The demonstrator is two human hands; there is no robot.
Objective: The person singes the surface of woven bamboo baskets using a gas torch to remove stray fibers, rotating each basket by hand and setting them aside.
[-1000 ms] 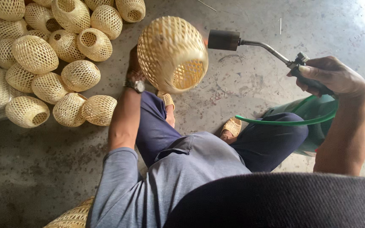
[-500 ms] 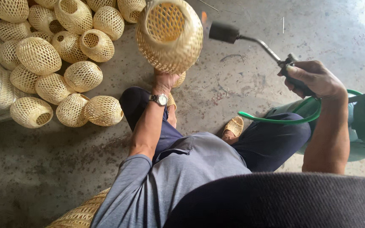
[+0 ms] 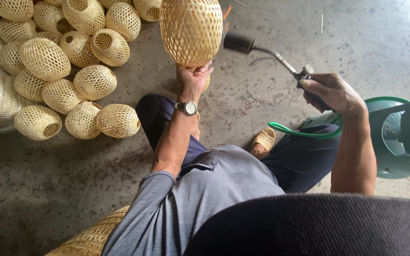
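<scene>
My left hand (image 3: pixel 193 78) grips the bottom rim of a woven bamboo lampshade (image 3: pixel 191 29) and holds it upright in front of me. My right hand (image 3: pixel 330 92) is closed on the handle of a gas torch (image 3: pixel 266 52). The torch's dark nozzle points at the right side of the lampshade, almost touching it, and a small orange flame shows near the top. A green hose (image 3: pixel 304 132) runs from the torch toward a green gas cylinder (image 3: pixel 397 137) at my right.
Several finished woven lampshades (image 3: pixel 72 71) lie heaped on the concrete floor (image 3: pixel 48 189) at the left. Another woven piece (image 3: pixel 88 237) sits by my left hip. My legs are folded under me, with a woven sandal (image 3: pixel 264 140) on one foot.
My left hand has turned the lampshade from tilted, opening toward me, to upright, and lifted it forward. The torch nozzle has stayed close to its right side.
</scene>
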